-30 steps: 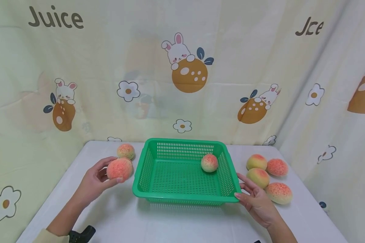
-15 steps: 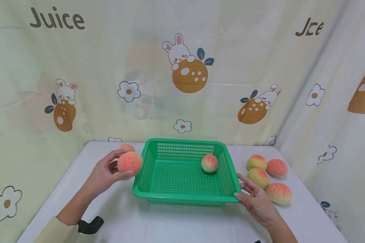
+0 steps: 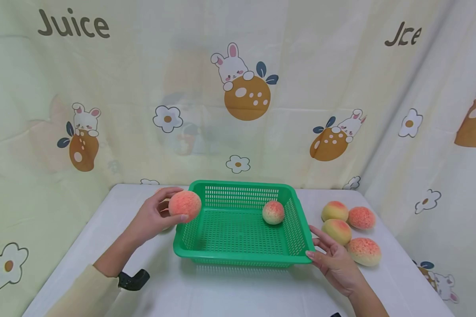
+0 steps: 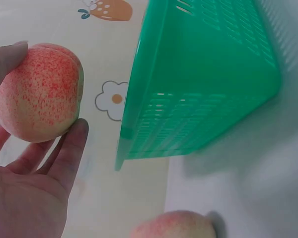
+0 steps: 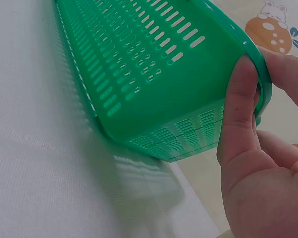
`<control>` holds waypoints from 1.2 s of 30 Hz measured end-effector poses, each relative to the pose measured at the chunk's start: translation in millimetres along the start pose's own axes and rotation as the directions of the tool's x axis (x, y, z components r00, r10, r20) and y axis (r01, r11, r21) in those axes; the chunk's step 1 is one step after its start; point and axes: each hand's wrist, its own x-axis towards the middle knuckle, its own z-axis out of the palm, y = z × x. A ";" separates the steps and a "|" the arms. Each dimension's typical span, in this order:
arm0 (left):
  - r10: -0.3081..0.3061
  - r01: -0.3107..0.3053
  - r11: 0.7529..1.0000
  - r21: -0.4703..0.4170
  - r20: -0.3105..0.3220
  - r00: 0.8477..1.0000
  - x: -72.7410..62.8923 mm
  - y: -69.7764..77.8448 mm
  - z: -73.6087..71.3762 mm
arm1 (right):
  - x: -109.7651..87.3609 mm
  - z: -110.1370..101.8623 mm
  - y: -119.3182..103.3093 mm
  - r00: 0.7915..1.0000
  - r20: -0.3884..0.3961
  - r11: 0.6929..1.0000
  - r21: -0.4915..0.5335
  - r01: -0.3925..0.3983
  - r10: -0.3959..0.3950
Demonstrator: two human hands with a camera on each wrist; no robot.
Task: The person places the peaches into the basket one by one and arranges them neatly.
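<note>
My left hand (image 3: 152,218) grips a pink-red peach (image 3: 185,206) between thumb and fingers, up over the left rim of a green plastic basket (image 3: 243,259). The left wrist view has the speckled peach (image 4: 42,94) raised beside the basket's outer wall (image 4: 203,89). With thumb and fingers, my right hand (image 3: 335,264) pinches the basket's near right corner; the right wrist view shows that rim (image 5: 260,64) between them. Inside the basket, toward its right side, lies one pink and cream peach (image 3: 273,213).
Right of the basket, several peaches (image 3: 336,232) lie grouped on the white table (image 3: 222,295). Behind my left hand another peach (image 4: 176,227) sits on the table, mostly hidden in the head view. A printed curtain (image 3: 143,66) hangs behind and along the sides.
My left hand has carried the peach up and to the right, from the table's left side to over the basket's left rim. The right hand and basket stay put.
</note>
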 end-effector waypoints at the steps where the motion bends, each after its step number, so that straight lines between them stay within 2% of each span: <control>1: 0.002 -0.002 1.000 -0.002 0.001 1.000 2.1 0.7 0.9 | 0.1 -0.2 0.0 1.000 0.004 1.000 0.000 0.003 -0.003; 8: 0.033 -0.033 0.999 -0.033 0.022 0.999 17.0 2.6 9.1 | -0.3 0.6 -1.7 1.000 0.000 1.000 -0.006 -0.002 0.002; 16: 0.020 -0.015 0.996 -0.086 0.068 0.998 34.8 5.3 20.0 | -0.7 1.0 -2.3 1.000 -0.012 1.000 -0.011 -0.010 0.010; 28: 0.018 -0.012 0.998 -0.066 0.088 0.996 57.9 4.5 35.4 | -0.3 2.1 -2.7 1.000 -0.015 1.000 -0.005 -0.020 0.020; 36: 0.012 -0.006 0.998 -0.063 0.107 0.994 67.8 5.6 38.1 | -0.5 3.4 -3.0 1.000 -0.015 1.000 -0.008 -0.017 0.017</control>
